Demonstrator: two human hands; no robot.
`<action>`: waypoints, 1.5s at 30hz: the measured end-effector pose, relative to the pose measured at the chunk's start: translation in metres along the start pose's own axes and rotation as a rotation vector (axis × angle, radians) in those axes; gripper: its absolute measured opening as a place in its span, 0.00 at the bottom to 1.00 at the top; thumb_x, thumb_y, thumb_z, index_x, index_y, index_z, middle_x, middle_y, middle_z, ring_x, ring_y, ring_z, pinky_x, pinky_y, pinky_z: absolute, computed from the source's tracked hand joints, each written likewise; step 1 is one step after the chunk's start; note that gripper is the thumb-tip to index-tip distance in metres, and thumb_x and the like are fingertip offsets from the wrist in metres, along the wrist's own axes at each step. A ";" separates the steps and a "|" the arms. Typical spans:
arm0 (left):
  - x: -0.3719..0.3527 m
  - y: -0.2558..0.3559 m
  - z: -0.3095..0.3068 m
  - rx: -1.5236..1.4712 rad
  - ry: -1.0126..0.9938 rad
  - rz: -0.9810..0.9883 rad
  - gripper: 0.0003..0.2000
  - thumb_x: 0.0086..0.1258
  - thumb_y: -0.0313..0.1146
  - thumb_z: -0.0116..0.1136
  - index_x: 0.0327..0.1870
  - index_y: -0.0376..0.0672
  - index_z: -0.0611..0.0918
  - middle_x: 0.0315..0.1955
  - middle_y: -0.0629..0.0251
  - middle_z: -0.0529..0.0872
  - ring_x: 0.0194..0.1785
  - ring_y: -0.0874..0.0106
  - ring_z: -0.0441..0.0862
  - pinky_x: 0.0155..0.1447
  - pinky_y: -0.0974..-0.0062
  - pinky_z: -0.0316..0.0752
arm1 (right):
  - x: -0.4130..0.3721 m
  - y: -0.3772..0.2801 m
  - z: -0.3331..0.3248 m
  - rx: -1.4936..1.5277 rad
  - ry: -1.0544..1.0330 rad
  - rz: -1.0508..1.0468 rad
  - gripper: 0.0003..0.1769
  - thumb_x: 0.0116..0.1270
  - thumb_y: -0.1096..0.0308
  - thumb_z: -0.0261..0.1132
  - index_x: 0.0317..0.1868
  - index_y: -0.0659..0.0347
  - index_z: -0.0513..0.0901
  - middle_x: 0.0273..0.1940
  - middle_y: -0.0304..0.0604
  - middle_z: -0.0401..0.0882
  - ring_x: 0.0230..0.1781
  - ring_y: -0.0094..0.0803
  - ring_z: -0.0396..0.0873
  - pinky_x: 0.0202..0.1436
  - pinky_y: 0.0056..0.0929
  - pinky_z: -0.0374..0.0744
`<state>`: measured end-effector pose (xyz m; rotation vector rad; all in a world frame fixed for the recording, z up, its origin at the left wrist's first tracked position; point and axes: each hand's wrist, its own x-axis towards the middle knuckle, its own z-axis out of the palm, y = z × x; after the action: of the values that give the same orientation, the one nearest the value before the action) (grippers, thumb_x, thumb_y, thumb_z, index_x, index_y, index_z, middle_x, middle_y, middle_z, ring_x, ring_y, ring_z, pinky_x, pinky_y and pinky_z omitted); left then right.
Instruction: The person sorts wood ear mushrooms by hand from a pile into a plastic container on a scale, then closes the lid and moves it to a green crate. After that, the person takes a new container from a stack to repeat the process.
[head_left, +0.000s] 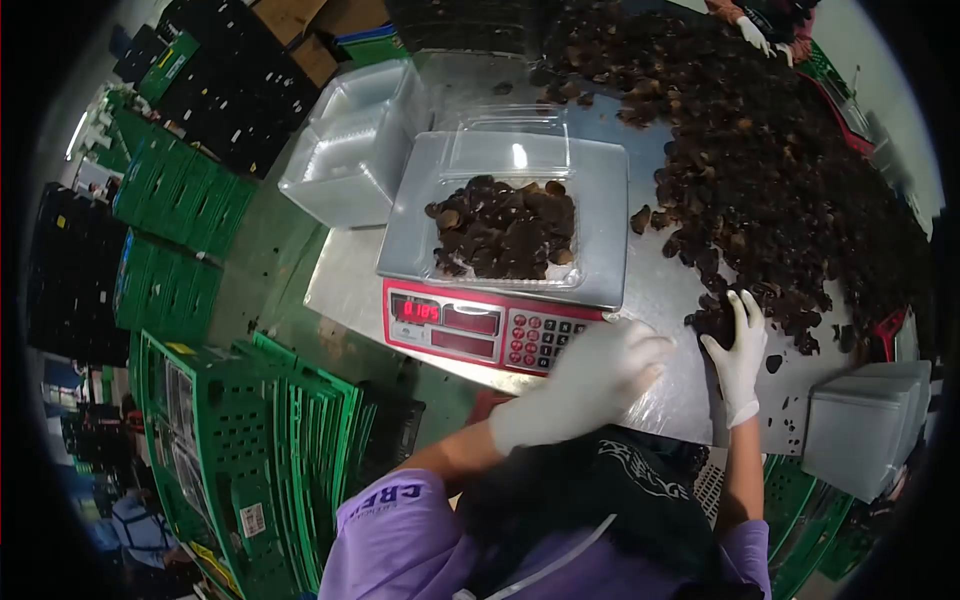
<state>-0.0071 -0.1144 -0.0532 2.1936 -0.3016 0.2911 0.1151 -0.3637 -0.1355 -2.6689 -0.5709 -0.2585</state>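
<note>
On the scale (pixel 600 200), a clear plastic punnet (pixel 560 284) holds dark brown mushroom pieces (pixel 505 230) that look like wood ear. Its hinged lid (pixel 510 150) lies folded back, and the red display (pixel 415 310) seems to read 0.185. My left hand (pixel 610 375), in a white glove, is beside the scale's keypad, fingers curled and smeared by motion. My gloved right hand (pixel 740 355) is at the near edge of the mushroom pile (pixel 800 190), thumb and fingers apart around a few dark pieces (pixel 712 318).
Stacked clear punnets (pixel 350 150) stand left of the scale, and more punnets (pixel 865 425) are at the table's right edge. Green crates (pixel 220 450) are stacked at the left. Across the metal table (pixel 660 290), another person's gloved hand (pixel 753 35) shows beyond the pile.
</note>
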 end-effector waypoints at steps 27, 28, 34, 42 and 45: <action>0.064 -0.044 0.154 0.359 -0.133 0.003 0.19 0.58 0.31 0.63 0.52 0.43 0.80 0.39 0.57 0.79 0.42 0.55 0.80 0.46 0.60 0.77 | -0.083 0.031 -0.022 0.061 0.268 0.286 0.19 0.54 0.70 0.70 0.49 0.60 0.83 0.53 0.45 0.78 0.58 0.42 0.73 0.61 0.38 0.69; 0.067 -0.044 0.154 0.404 -0.231 -0.037 0.19 0.57 0.30 0.63 0.52 0.43 0.80 0.39 0.56 0.79 0.42 0.55 0.80 0.47 0.60 0.76 | -0.083 0.032 -0.022 0.055 0.267 0.268 0.19 0.55 0.70 0.70 0.49 0.60 0.83 0.52 0.45 0.77 0.57 0.42 0.73 0.61 0.39 0.69; 0.061 -0.044 0.126 0.021 -0.013 -0.154 0.14 0.66 0.28 0.59 0.52 0.40 0.80 0.41 0.57 0.85 0.39 0.65 0.83 0.45 0.70 0.77 | -0.066 0.038 -0.019 0.063 0.280 0.269 0.18 0.58 0.69 0.69 0.50 0.59 0.83 0.50 0.47 0.78 0.54 0.44 0.74 0.57 0.40 0.71; 0.049 0.010 0.021 -0.427 0.094 -0.388 0.11 0.67 0.20 0.57 0.50 0.33 0.81 0.43 0.65 0.83 0.44 0.77 0.80 0.52 0.79 0.74 | -0.028 0.032 -0.018 0.080 0.155 0.402 0.17 0.64 0.58 0.67 0.41 0.66 0.84 0.42 0.57 0.80 0.45 0.54 0.78 0.49 0.45 0.76; 0.038 0.012 -0.037 0.059 0.395 -0.073 0.12 0.61 0.19 0.62 0.47 0.33 0.81 0.43 0.59 0.82 0.46 0.68 0.80 0.55 0.73 0.73 | -0.028 0.037 -0.010 0.191 0.205 0.373 0.09 0.62 0.67 0.66 0.33 0.67 0.82 0.36 0.53 0.78 0.40 0.52 0.76 0.44 0.45 0.73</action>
<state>0.0209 -0.0957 -0.0109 2.1407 0.0066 0.6864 0.1044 -0.4091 -0.1464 -2.4627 -0.0287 -0.3433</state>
